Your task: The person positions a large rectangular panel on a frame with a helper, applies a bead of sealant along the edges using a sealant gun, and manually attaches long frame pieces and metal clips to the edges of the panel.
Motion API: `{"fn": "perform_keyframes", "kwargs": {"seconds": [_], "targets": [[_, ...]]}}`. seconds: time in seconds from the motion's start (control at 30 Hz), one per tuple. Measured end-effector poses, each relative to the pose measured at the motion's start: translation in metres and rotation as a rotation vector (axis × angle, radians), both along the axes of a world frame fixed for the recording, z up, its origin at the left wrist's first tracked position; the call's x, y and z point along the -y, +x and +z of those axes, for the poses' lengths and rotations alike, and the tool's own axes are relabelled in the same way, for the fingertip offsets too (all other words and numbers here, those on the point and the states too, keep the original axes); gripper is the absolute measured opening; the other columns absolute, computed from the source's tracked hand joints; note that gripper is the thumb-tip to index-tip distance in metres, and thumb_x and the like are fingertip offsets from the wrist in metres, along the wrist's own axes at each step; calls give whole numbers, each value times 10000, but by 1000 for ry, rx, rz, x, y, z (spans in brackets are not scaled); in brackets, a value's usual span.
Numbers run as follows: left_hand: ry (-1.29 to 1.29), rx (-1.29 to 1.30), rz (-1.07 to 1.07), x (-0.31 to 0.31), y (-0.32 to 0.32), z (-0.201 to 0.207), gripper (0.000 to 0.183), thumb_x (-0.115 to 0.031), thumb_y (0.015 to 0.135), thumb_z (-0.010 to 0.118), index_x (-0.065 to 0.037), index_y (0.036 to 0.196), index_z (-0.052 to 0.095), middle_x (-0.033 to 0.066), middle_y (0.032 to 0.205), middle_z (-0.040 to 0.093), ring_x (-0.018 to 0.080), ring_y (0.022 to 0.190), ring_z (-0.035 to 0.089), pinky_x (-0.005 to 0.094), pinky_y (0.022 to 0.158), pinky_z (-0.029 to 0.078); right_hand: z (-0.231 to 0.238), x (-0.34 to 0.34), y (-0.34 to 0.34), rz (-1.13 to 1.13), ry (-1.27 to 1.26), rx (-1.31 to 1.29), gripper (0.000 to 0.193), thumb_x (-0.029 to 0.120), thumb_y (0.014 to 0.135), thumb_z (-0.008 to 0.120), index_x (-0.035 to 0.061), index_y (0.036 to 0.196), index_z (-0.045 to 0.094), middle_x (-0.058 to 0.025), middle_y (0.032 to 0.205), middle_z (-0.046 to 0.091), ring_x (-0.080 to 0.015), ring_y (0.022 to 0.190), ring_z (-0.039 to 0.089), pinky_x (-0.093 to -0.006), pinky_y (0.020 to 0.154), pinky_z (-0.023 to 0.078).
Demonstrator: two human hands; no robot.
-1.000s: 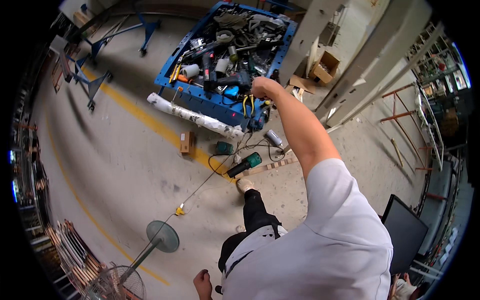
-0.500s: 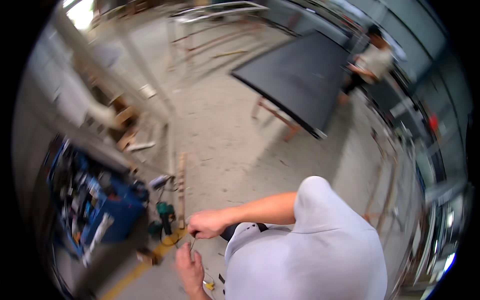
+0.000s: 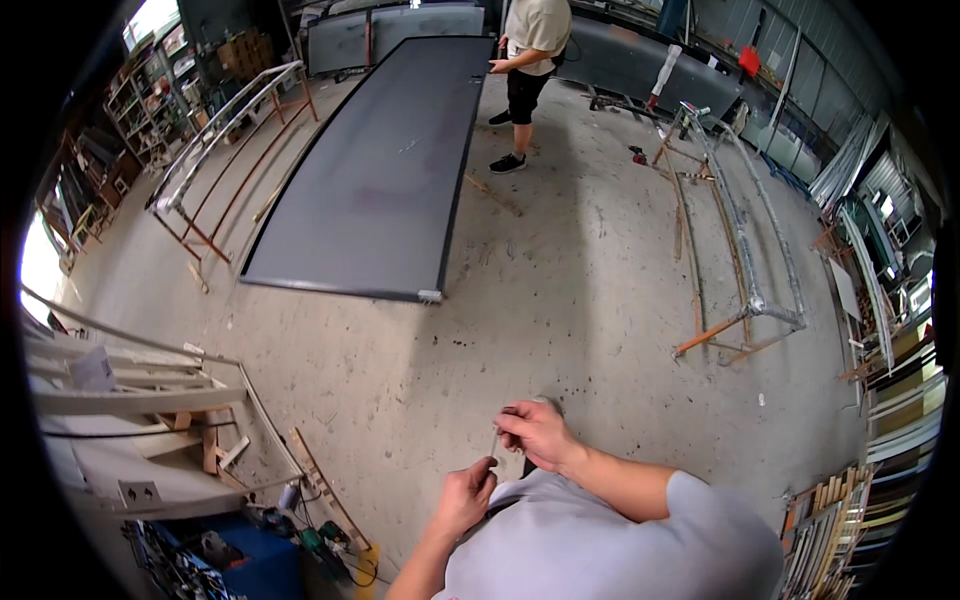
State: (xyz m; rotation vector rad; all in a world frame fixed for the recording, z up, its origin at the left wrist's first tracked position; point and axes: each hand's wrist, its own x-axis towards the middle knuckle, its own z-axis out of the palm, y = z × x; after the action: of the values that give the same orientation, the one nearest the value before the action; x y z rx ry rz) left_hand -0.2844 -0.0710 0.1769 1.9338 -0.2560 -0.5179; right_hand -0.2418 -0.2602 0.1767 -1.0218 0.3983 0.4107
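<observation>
At the far left we see a shelf rack [image 3: 135, 112] loaded with small items, and right of it a long stand [image 3: 237, 125] with pale rails and rusty legs. Below, toward the lower left, we find a jumble of cream frame bars [image 3: 140, 401] and, beneath them, a blue cart [image 3: 268, 572] with tools heaped in it, too small and dark for us to sort out. Just beside the cart we notice a green power tool [image 3: 320, 548], with a slim wooden strip [image 3: 329, 489] slanting close by and a yellow floor line [image 3: 368, 572].

Left of centre we have a large dark grey panel [image 3: 375, 190] reaching away from us, a small pale patch at its near right corner. Nearer the lower edge, we see the left hand [image 3: 466, 498], thumb and fingers closed together on the lower end of a thin piece [image 3: 494, 442]; the right hand [image 3: 540, 436], higher and to the right, pinches the upper end, so the piece stands steeply between the two. We cannot tell its kind. By the panel's far right edge we see a co-worker [image 3: 535, 38] in a pale top and black shorts. Farther right, we make out a second stand [image 3: 738, 232] with an orange leg, and toward the right rim a stack of long strips [image 3: 830, 520]
</observation>
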Motion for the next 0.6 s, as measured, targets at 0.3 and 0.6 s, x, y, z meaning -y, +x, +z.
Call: {"fn": "perform_keyframes", "kwargs": {"seconds": [0.3,0.6], "targets": [[-37,136,-120,248,207,-27,174,-99,896,587,1,1034,620,190,624,484,267,512,467,348,524,421,-15,238,166,-239,-82,84,51,77,940,614,30,923,626,-31,789,635,-106,676,600,-249,605,478],[-218,-222,-50,340,412,-42,117,-32,924,505,27,968,596,9,734,578,71,699,489,249,681,458,-8,335,402,98,-134,131,77,67,939,611,4,979,634,-12,787,630,-75,669,594,-234,599,486]]}}
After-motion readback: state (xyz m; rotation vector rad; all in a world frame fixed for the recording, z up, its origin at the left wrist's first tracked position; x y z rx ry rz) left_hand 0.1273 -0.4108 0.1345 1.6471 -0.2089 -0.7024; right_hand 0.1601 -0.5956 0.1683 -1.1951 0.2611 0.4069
